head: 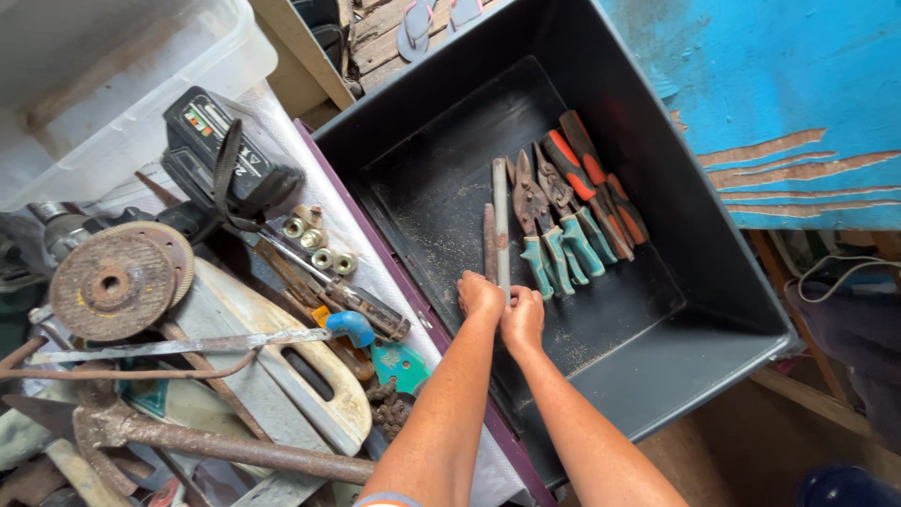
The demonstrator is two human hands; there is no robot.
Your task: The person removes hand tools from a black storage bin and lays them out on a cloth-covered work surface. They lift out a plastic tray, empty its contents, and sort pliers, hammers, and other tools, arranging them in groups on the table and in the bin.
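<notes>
Dark grey plastic bin, floor dusted with sawdust, encloses both hands and the sorted tools, so loose items stay contained. Left of the hands, outside the bin wall, a cluttered pile: battery angle grinder with rusted disc, hand saw, rusty pickaxe head; these lie heaped, unsorted. Just right of the grip and beyond it, pliers and snips lie side by side, handles toward the person, apparently ranked in a row. Left hand and right hand meet, touching, at the near end of a long metal rod, which extends straight away from them parallel to the row. A shorter rusty bar lies just left of the rod. Fingers curl down over the rod's end; whether they pinch it or merely press it cannot be told
</notes>
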